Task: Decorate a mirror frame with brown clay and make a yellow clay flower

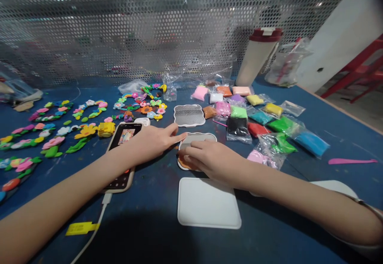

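Clear packets (237, 127) hold coloured clay (238, 112); left hand (155, 141) and right hand (214, 158) touch a mirror (199, 137), grip unclear.

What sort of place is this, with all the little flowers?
Probably a craft table: there are coloured packets that look like clay, rows of bright flowers, and a pink tool.

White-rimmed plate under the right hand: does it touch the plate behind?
Apart: the head view shows blue table between the near plate and the far plate.
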The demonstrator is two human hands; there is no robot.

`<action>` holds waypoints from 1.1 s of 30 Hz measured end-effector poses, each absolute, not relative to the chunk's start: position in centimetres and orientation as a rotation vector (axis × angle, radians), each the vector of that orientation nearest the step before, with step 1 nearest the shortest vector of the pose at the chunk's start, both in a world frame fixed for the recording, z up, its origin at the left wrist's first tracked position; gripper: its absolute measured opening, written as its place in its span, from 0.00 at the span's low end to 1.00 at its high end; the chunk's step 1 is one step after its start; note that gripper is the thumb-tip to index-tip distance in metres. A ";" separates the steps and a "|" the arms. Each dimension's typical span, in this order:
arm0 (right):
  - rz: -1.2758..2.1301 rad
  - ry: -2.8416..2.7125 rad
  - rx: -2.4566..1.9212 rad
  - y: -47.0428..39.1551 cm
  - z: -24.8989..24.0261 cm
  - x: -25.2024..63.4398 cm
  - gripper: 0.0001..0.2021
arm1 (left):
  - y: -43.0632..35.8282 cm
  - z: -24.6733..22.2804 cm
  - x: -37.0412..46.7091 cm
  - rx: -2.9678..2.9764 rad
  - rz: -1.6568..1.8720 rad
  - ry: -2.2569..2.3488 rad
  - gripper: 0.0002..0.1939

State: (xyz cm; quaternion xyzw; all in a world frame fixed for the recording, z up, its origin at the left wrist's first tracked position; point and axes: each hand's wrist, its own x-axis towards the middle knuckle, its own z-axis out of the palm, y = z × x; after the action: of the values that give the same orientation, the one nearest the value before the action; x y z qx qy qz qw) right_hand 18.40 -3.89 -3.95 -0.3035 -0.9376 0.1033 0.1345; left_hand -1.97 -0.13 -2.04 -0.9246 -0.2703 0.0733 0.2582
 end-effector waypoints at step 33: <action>0.081 -2.690 -0.786 -4.0 -4.4 19.6 0.17 | -0.6 -2.1 -1.7 -2.555 0.210 -0.758 0.22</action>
State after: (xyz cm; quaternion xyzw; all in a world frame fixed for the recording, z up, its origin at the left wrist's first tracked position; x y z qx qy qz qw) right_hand 19.63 -3.98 -4.40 -0.2764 -0.9458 0.0283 0.1680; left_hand -1.75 -0.60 -2.10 -0.9296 -0.2760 0.0762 0.2320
